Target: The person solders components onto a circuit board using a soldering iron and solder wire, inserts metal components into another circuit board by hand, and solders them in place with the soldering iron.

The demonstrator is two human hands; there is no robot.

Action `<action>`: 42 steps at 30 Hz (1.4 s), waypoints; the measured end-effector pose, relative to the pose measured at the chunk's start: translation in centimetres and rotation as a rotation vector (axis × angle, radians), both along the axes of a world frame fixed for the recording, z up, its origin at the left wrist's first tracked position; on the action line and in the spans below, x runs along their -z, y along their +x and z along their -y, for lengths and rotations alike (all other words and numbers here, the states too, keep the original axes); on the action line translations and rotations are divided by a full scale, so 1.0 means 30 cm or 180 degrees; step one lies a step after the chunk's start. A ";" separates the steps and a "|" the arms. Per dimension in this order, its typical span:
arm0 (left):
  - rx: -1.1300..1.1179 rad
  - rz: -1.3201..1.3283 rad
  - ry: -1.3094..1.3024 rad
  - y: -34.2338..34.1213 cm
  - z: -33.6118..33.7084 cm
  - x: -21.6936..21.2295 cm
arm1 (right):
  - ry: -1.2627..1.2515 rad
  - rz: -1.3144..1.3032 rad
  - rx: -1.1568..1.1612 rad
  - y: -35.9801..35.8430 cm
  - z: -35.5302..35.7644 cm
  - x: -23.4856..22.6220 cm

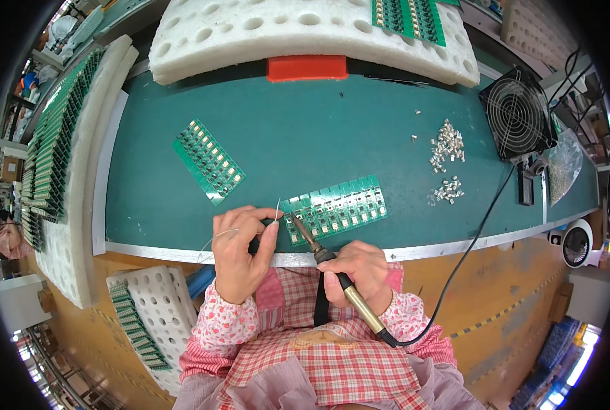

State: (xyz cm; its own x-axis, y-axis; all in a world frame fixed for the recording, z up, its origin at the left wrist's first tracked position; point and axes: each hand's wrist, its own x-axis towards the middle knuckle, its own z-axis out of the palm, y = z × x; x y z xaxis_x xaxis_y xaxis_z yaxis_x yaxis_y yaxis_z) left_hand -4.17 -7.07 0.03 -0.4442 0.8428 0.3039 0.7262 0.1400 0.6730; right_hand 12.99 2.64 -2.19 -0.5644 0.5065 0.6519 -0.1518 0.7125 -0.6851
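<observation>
My right hand (357, 272) is closed around a soldering iron (346, 281), whose tip reaches the left end of a green circuit board panel (339, 208). Between the thumb and fingers of my left hand (242, 247) a thin solder wire (277, 208) is pinched; its end rises just above that same panel end. Some dark thing sits partly hidden behind the left fingers. The panel lies near the table's front edge and carries rows of small white and dark parts. A second green panel (210, 161) lies farther off to the left, touched by neither hand.
Small metal parts (448, 145) lie piled at the right, beside a black fan (518, 113) and a clear bag (564, 167). White foam blocks (250, 34) border the back and left, holding stacked green boards (62, 130). A red block (307, 67) sits at the back. The iron's cord (472, 239) curves rightward.
</observation>
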 end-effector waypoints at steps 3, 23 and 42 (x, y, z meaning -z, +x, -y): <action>-0.0003 -0.0020 -0.0007 0.000 -0.002 -0.001 | 0.0036 0.0008 -0.0012 -0.001 -0.004 -0.002; 0.0050 -0.0176 0.0112 -0.001 0.009 0.010 | -0.0446 -0.0169 0.0069 0.056 -0.025 -0.017; 0.0463 -0.0306 -0.0302 -0.014 -0.004 -0.020 | -0.0182 0.0146 0.0004 0.036 -0.032 -0.026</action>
State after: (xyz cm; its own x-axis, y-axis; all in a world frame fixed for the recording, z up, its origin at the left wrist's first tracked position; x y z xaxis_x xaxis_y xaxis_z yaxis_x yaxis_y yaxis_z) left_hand -4.59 -6.96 0.63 -0.2883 0.9229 0.2551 0.8038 0.0884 0.5884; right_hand 14.08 3.60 -1.43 -0.5923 0.5430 0.5953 -0.1185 0.6721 -0.7309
